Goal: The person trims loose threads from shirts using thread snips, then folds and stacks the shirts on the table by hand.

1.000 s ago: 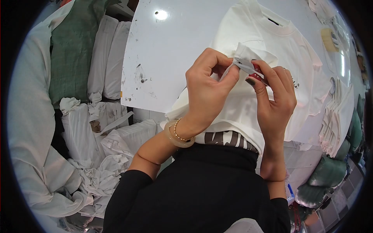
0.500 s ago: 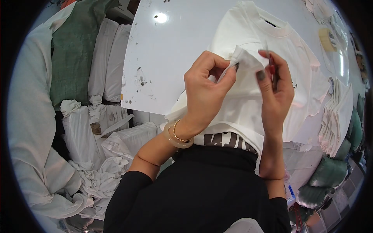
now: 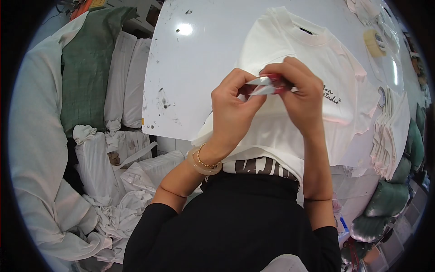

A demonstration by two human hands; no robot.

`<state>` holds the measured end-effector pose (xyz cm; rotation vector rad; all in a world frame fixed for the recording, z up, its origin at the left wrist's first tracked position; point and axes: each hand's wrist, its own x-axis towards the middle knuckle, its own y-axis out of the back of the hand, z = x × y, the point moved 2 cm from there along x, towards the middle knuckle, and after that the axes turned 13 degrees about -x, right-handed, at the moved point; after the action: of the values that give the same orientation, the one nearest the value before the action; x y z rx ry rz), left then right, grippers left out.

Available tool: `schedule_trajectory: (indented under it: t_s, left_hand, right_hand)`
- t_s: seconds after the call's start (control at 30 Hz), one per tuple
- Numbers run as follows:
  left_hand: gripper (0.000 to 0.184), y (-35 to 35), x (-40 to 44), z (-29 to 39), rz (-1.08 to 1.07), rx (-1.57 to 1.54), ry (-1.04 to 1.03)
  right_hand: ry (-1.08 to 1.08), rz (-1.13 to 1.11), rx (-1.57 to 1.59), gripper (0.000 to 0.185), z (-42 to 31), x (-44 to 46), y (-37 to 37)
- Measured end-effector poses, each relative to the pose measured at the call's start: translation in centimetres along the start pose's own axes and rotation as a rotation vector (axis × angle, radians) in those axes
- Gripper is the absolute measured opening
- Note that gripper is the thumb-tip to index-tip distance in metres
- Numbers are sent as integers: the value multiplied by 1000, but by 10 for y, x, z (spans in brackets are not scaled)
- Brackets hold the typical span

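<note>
A white shirt (image 3: 281,122) with small dark lettering near its right side lies on the white table (image 3: 199,68), its collar toward the top. My right hand (image 3: 301,93) holds small red-handled snips (image 3: 267,85), their two blades pointing left and spread slightly apart. Just left of the blades is my left hand (image 3: 233,104), thumb and fingers pinched together at the blade tips. What it pinches, if anything, is too small to make out. Both hands are above the shirt.
Folded white fabric pieces (image 3: 389,136) lie at the table's right edge, below a tape roll (image 3: 375,43). Wrapped white bundles (image 3: 97,163) and a green sack (image 3: 88,68) stand at the left. Green bundles (image 3: 386,199) sit at the lower right.
The right hand has swung back leftward with the snips, up to the left hand. The raised shirt fold is no longer at the left fingers, and the lettering shows now.
</note>
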<state>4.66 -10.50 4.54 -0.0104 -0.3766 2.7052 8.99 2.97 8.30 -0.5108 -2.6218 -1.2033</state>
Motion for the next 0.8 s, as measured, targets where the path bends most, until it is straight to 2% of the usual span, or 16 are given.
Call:
schedule_trajectory:
  t_s: [0.1, 0.17, 0.2, 0.23, 0.27, 0.3, 0.37, 0.43, 0.5, 0.57, 0.63, 0.77, 0.8]
  left_hand:
    - [5, 4, 4, -1, -28, 56, 0]
    - [4, 13, 11, 9, -22, 132, -11]
    - [3, 22, 14, 17, 66, 215, -35]
    - [2, 41, 21, 14, 195, 85, -137]
    - [2, 63, 28, 19, 305, 164, -287]
    - [2, 105, 37, 14, 520, 266, -335]
    - [18, 167, 41, 7, 737, 292, -260]
    - [20, 212, 33, -7, 852, 425, -271]
    - [20, 201, 18, 4, 762, 595, -330]
    - [21, 175, 13, 2, 609, 662, -342]
    - [23, 136, 9, -8, 395, 620, -310]
    - [30, 44, 3, -14, -217, 763, -298]
    - [35, 26, 0, -19, -331, 754, -282]
  right_hand:
    - [-38, 202, 120, 14, 3, 1, -7]
    - [-215, 224, 211, 4, 11, -3, -2]
    - [-293, 211, 252, 4, 15, -7, 4]
    - [-371, 203, 292, 5, 20, -11, 13]
    - [-438, 238, 318, 10, 25, -17, 24]
    - [-449, 370, 277, 9, 37, -26, 38]
    - [-453, 626, 208, 7, 72, -47, 64]
    - [-429, 708, -169, 9, 125, -84, 110]
    - [-694, 794, -461, 10, 173, -134, 152]
    - [-964, 785, -516, 14, 206, -170, 180]
    - [-1066, 729, -530, 18, 230, -189, 187]
    - [-1155, 666, -441, 19, 250, -205, 178]
    - [-1184, 669, -263, 19, 248, -204, 176]
